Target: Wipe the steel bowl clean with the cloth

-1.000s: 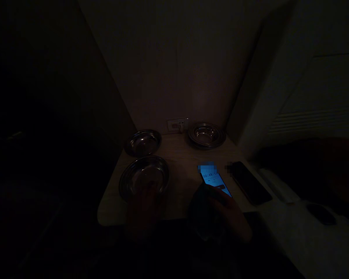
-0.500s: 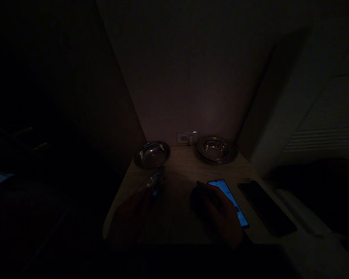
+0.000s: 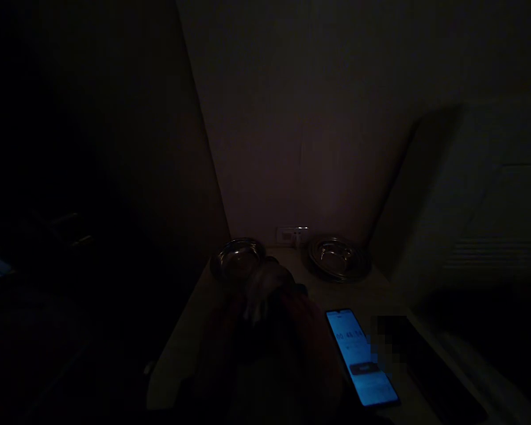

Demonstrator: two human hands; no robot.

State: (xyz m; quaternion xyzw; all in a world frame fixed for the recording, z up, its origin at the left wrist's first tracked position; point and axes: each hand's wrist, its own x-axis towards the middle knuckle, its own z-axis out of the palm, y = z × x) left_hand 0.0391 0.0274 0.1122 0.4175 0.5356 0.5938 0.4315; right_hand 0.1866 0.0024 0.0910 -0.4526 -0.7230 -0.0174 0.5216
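Note:
The view is very dark and the hands are smeared. My left hand [image 3: 223, 319] and my right hand [image 3: 303, 316] are close together over the middle of the small table [image 3: 177, 342]. Between them is a pale, shiny thing [image 3: 265, 283] that looks metallic, and my left hand is closed on it. Its kind cannot be made out. My right hand presses up against it, closed around a dark, rounded thing that is mostly lost in shadow. A shiny metal bowl [image 3: 239, 260] sits just beyond my left hand.
Stacked metal dishes [image 3: 336, 260] stand at the back right, near a wall socket [image 3: 292, 235] with a plug. A lit phone [image 3: 358, 354] showing a timer lies right of my hands. Beside it is a long dark flat thing [image 3: 442, 372]. Walls close off the back.
My right hand has moved left, away from the phone, to meet my left hand and the shiny thing. The phone's screen is now uncovered. The view has tilted up slightly.

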